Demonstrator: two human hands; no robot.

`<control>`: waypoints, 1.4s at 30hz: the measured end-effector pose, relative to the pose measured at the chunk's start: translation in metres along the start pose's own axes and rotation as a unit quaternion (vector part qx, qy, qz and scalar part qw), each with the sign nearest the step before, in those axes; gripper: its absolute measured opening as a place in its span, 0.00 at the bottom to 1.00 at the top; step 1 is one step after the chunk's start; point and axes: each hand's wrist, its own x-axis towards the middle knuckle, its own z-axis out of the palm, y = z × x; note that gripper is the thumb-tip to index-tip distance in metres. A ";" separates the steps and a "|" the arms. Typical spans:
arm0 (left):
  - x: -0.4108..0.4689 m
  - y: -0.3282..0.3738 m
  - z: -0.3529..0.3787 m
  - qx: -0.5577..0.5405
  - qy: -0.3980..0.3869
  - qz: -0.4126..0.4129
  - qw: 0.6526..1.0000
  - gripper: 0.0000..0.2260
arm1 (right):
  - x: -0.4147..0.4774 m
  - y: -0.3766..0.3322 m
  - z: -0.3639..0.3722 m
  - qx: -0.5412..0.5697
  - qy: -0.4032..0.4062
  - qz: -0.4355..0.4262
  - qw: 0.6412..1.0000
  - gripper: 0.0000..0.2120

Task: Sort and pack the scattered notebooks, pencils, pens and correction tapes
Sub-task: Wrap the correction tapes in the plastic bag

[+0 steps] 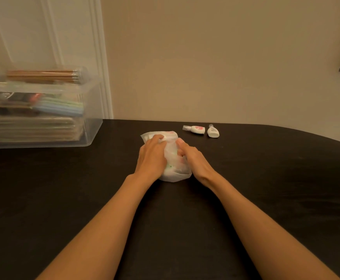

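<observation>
Currently the left hand [152, 156] and right hand [193, 158] curl around a translucent bag [173, 174], apparently holding correction tapes [169, 136]; a slack grip could spill them.

Warm, dim light is tinting everything amber. The clear box [92, 126] at nine o'clock is smearing softly; the edge of the table [286, 178] is bowing at three o'clock.

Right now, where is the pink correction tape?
Head view: pink correction tape lies right of centre on the table, just left of the white correction tape.
</observation>
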 end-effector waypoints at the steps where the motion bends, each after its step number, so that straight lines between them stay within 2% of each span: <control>1: 0.002 -0.001 0.001 -0.018 -0.010 -0.010 1.000 0.19 | 0.000 -0.001 0.000 0.001 0.003 -0.008 1.000 0.32; 5: 0.014 -0.003 0.003 -0.017 -0.046 -0.029 0.998 0.22 | 0.011 -0.003 -0.001 0.038 0.025 -0.005 0.999 0.29; 7: 0.023 -0.004 0.006 -0.013 -0.051 -0.034 0.998 0.22 | 0.025 0.002 -0.006 0.078 0.070 -0.002 0.994 0.28; 9: 0.033 -0.004 0.011 -0.016 -0.052 -0.046 0.997 0.23 | 0.041 0.009 -0.012 0.081 0.129 0.015 0.988 0.22; 11: 0.044 -0.004 0.017 -0.015 -0.042 -0.057 0.997 0.22 | 0.060 0.018 -0.019 0.023 0.194 0.025 0.980 0.12; 13: 0.050 -0.004 0.020 -0.025 -0.024 -0.069 0.997 0.22 | 0.074 0.024 -0.026 -0.051 0.223 0.010 0.974 0.17; 16: 0.070 -0.005 0.030 -0.063 -0.002 -0.077 0.995 0.23 | 0.106 0.029 -0.035 -0.202 0.223 0.017 0.954 0.24; 19: 0.087 -0.013 0.032 -0.106 0.056 -0.082 0.989 0.22 | 0.128 0.031 -0.038 -0.262 0.225 -0.024 0.938 0.16; 22: 0.096 -0.021 0.034 -0.141 0.111 -0.085 0.980 0.20 | 0.144 0.038 -0.038 -0.344 0.199 -0.034 0.917 0.15; 25: 0.097 -0.023 0.036 -0.152 0.111 -0.089 0.978 0.17 | 0.151 0.042 -0.039 -0.452 0.175 0.006 0.875 0.16; 27: 0.096 -0.024 0.036 -0.148 0.110 -0.093 0.979 0.16 | 0.147 0.042 -0.036 -0.461 0.174 -0.003 0.870 0.14; 32: 0.083 -0.023 0.031 -0.156 0.125 -0.109 0.974 0.18 | 0.122 0.036 -0.026 -0.372 0.164 -0.069 0.911 0.14; 34: 0.075 -0.021 0.028 -0.158 0.119 -0.132 0.971 0.17 | 0.110 0.029 -0.025 -0.234 0.197 -0.028 0.952 0.14; 36: 0.063 -0.017 0.023 -0.158 0.109 -0.149 0.970 0.13 | 0.095 0.025 -0.027 -0.031 0.214 0.028 0.976 0.12; 39: 0.048 -0.009 0.022 -0.146 0.100 -0.136 0.975 0.05 | 0.066 0.018 -0.030 0.188 0.151 0.054 0.969 0.09; 42: 0.032 0.000 0.017 -0.153 0.095 -0.124 0.976 0.06 | 0.034 0.012 -0.026 0.331 0.065 0.032 0.941 0.07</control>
